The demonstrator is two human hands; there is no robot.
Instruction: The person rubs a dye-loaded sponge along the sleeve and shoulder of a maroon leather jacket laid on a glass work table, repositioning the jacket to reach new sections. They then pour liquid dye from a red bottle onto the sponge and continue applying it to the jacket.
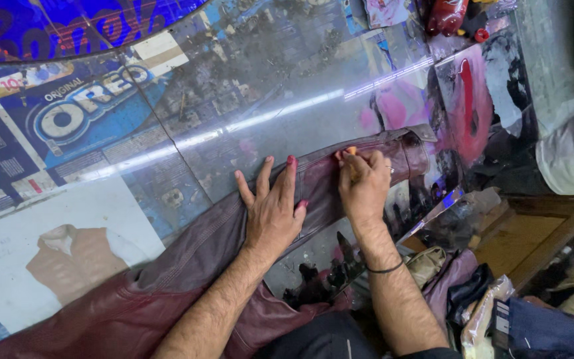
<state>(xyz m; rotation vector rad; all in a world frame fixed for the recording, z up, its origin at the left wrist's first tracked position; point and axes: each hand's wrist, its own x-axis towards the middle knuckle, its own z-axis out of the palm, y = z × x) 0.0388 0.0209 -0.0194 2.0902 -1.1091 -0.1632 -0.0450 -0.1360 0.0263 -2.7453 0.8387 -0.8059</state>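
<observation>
Hands first: our left hand (274, 209) lies flat on the sleeve (313, 183), fingers spread apart, pressing it to the table (260, 93). Our right hand (365, 183) has its fingers pinched together on a small orange stub (351, 151), perhaps chalk or a marker, its tip touching the leather near the cuff (412, 149).

Largest of all is the table, glass-topped, with printed pictures and packaging laid under the glass. Across it runs the maroon jacket (121, 306), its body bunched at the near edge by our lap, one sleeve stretched straight toward the far right. The cuff end sits just beyond our right hand, close to the table's edge.

As for progress, we judge the work to be midway: the sleeve is already laid out and smoothed, and the stub is on the leather. We cannot make out any finished line or mark on the sleeve, so how much is done stays unclear. The jacket's body looks untouched, still crumpled.
</observation>
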